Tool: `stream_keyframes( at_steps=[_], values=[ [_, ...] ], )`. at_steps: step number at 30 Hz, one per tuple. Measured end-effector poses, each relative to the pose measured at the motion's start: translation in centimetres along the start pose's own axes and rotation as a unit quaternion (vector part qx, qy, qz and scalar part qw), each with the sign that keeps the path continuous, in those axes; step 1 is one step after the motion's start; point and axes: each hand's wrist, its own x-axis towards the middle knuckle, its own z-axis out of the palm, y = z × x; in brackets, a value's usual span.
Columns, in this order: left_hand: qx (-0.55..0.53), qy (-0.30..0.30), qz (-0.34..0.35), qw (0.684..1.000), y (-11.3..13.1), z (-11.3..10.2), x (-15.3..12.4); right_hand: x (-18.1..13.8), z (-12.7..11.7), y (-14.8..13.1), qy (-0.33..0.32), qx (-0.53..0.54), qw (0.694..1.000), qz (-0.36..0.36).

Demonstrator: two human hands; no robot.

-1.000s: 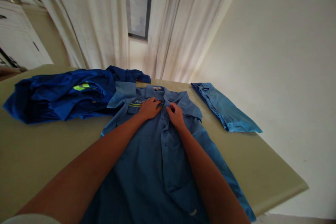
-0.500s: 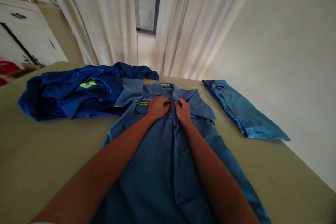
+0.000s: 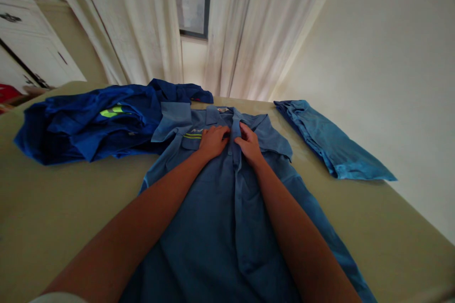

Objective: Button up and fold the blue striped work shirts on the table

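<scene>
Cloth fills the centre of the frame: a light blue shirt [image 3: 220, 208] lies face up on the bench [image 3: 53, 208], collar toward the top. Just below the collar the left hand [image 3: 213, 141] and right hand [image 3: 250, 144] meet, fingers curled shut on the two front edges. At upper left a dark blue heap [image 3: 88, 125] touches its sleeve. An uneven tug could skew the front edges or wrinkle the chest.
</scene>
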Motion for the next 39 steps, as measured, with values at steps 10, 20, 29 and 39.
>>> stream_keyframes(
  at_steps=[10,20,29,39],
  values=[
    [0.013,0.000,-0.007,1.000,0.0,0.0,0.2,-0.2,-0.1,0.2,0.026,0.050,0.997,0.053],
    [-0.012,0.048,-0.005,0.999,-0.1,0.4,0.3,-0.5,0.1,-0.5,0.016,0.003,0.999,0.045],
    [-0.154,0.140,0.077,0.975,-0.7,1.2,1.0,-0.3,0.4,-0.5,0.064,-0.017,0.997,0.027],
    [-0.131,0.139,0.122,0.974,0.0,0.3,0.4,-0.1,0.3,-0.2,0.145,-0.103,0.983,0.038]
  ],
)
